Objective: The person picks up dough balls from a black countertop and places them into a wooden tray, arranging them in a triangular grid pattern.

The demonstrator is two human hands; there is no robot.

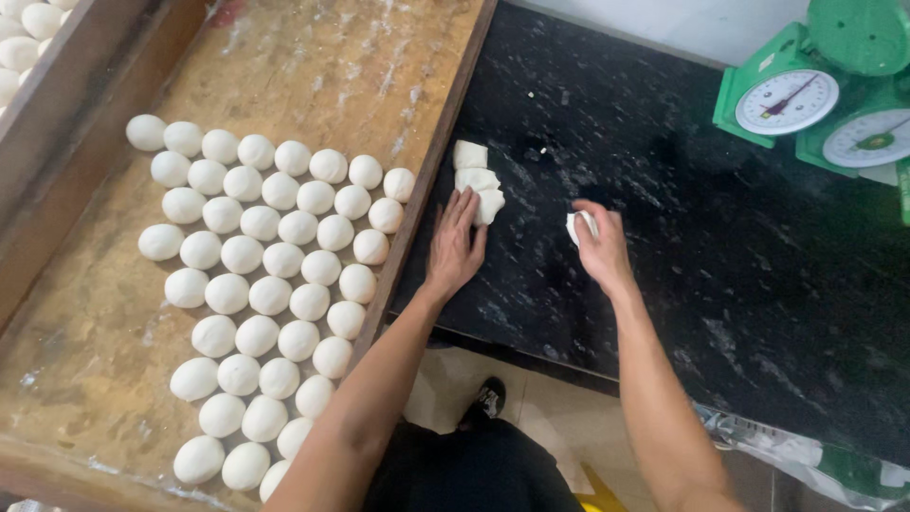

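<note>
My left hand lies flat on the black stone counter, fingers spread, fingertips touching the near piece of a short row of white dough pieces beside the tray's edge. My right hand is closed around a small white dough piece on the counter, a hand's width to the right. Several smooth white dough balls sit in rows on the floured wooden tray to the left.
Two green dial scales stand at the counter's far right corner. Another wooden tray with dough balls shows at top left. Below the counter edge are a tiled floor, my shoe and a plastic bag.
</note>
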